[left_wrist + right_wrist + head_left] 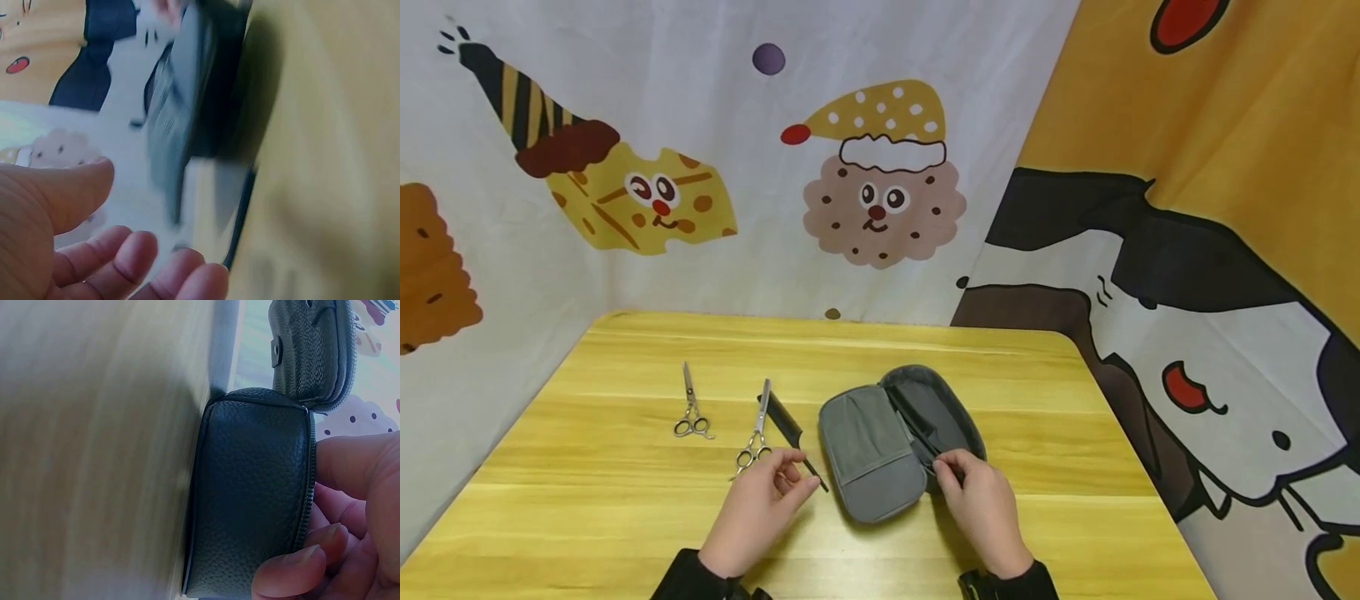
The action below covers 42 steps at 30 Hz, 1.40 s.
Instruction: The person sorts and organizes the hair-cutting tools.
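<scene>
A grey zip case [872, 492] lies unfolded on the table, its flat flap to the left and its deeper half [951, 400] to the right. My right hand [983, 500] holds the near rim of the deeper half; in the right wrist view, fingers [294, 569] touch the outer wall beside the zip. Dark material inside the case is too unclear to name. Left of the case, my left hand [767, 504] hovers with loosely bent fingers, holding nothing. Just beyond it lie hairdressing scissors [760, 425], partly covered, and a black tail comb [786, 421]. Another pair of scissors [691, 408] lies farther left.
Everything lies on a yellow wood-grain table [625, 517]. Behind it and along the right hangs a cloth backdrop [700, 83] printed with cartoon figures. The tabletop's far edge meets this cloth.
</scene>
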{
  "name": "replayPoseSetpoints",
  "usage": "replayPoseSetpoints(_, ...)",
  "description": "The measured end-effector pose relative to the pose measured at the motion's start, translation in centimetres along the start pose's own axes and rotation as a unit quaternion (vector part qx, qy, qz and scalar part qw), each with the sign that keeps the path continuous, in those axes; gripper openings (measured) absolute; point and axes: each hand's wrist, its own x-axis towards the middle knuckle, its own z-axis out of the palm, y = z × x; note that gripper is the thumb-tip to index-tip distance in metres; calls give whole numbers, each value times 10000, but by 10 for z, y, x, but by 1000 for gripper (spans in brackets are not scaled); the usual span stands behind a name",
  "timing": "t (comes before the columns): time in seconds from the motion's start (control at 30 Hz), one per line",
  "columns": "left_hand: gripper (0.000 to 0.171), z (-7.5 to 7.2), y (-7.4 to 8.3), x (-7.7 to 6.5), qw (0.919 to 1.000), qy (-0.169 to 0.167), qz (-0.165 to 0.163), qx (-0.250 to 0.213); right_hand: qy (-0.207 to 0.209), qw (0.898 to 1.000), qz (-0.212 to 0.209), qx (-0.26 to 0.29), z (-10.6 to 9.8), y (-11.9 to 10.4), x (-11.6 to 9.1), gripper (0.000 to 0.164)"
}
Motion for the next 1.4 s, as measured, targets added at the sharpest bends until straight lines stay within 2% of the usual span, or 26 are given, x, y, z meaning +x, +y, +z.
replayPoseSetpoints(0.13, 41, -28, -4, 0, 9972, 233, -60, 714, -33, 10000, 32, 7, 0, 0, -1, 4)
replayPoseSetpoints(0.3, 48, -54, -17, 2, 9932, 280, -246, 1101, -19, 10000, 40, -14, -2, 2, -1, 5)
replayPoseSetpoints(0.43, 48, -64, -29, 3, 9889, 321, -372, 1400, 0, 10000, 18, -18, -3, 3, -1, 5)
replayPoseSetpoints(0.57, 46, -66, -39, 5, 9853, 346, -338, 1636, 11, 10000, 1, -16, -1, 5, -2, 6)
replayPoseSetpoints(0.7, 39, -58, -37, 8, 9835, 305, -136, 1779, -19, 10000, -11, -12, -1, 5, -2, 6)
replayPoseSetpoints(0.87, 26, -30, -24, 19, 9798, 217, 528, 1918, -38, 10000, -22, -2, -1, 6, -1, 5)
replayPoseSetpoints(1.0, 28, -5, -17, 27, 9698, -67, 1131, 2160, -41, 9999, -98, -19, 1, 5, -1, 5)
replayPoseSetpoints(1.17, 28, 16, -13, 28, 9535, -478, 1725, 2425, -58, 9999, -136, -10, 1, 4, -2, 5)
replayPoseSetpoints(1.33, 34, 21, -12, 24, 9402, -388, 1945, 2768, -51, 9999, -145, 5, 0, 3, -1, 5)
replayPoseSetpoints(1.4, 41, 22, -14, 24, 9377, -309, 2002, 2822, -52, 9999, -139, 14, -1, 3, -1, 5)
